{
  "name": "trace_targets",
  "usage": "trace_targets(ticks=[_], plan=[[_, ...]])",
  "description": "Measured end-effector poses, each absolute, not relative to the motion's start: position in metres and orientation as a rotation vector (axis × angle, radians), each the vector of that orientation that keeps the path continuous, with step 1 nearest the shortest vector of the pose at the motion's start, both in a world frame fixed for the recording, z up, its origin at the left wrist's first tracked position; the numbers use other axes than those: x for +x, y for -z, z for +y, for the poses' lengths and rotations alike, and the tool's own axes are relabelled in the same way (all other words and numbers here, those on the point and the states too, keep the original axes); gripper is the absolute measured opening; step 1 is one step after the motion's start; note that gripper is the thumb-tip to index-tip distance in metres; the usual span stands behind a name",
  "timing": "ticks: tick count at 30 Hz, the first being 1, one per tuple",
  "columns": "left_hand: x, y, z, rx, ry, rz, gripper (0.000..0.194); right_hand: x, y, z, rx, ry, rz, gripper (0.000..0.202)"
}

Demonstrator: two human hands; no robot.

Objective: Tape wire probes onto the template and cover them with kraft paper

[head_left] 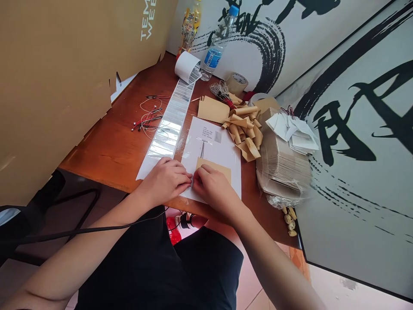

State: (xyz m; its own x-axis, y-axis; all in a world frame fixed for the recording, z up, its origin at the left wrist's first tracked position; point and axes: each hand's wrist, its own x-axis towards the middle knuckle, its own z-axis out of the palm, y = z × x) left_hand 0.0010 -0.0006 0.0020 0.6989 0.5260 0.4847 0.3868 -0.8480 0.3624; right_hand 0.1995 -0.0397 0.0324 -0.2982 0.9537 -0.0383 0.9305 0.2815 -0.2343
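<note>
My left hand [171,180] is closed, its fingers curled at the left edge of a printed white sheet [213,148] near the table's front edge. Just to its right, my right hand [209,184] is also closed, thumb and fingers pinched together. A flat piece of brown kraft paper [222,170] lies on the sheet, partly under my right hand. The fingertips of both hands almost meet. What they pinch is hidden. Left of the sheet runs a long strip of silvery labels [167,125], its lower end beside my left hand.
Thin red, black and white wires [150,116] lie at left. Rolled kraft pieces [245,125], flat kraft sheets [213,109], a bagged cardboard stack [284,168] with white tags [293,131], and peanuts [290,221] are at right. A bottle [213,56] and tape roll [237,82] stand behind.
</note>
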Motion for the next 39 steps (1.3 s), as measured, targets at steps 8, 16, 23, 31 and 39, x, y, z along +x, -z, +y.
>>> trace_targets(ticks=[8, 16, 23, 31, 39], plan=[[0.001, -0.001, 0.0, 2.669, -0.854, 0.727, 0.018, 0.202, -0.034, -0.038, -1.789, -0.41, -2.392, 0.015], [0.001, -0.004, -0.001, 2.661, -0.86, 0.737, 0.018, 0.209, -0.029, -0.036, -1.777, -0.523, -2.304, 0.014], [0.001, -0.004, -0.002, 2.664, -0.861, 0.736, 0.018, 0.214, -0.027, -0.035, -1.723, -0.635, -2.248, 0.012], [0.002, -0.006, -0.002, 2.682, -0.861, 0.742, 0.017, 0.218, -0.032, -0.034, -1.677, -0.731, -2.22, 0.012], [0.001, -0.007, -0.003, 2.675, -0.859, 0.732, 0.019, 0.213, -0.03, -0.037, -1.691, -0.664, -2.227, 0.009]])
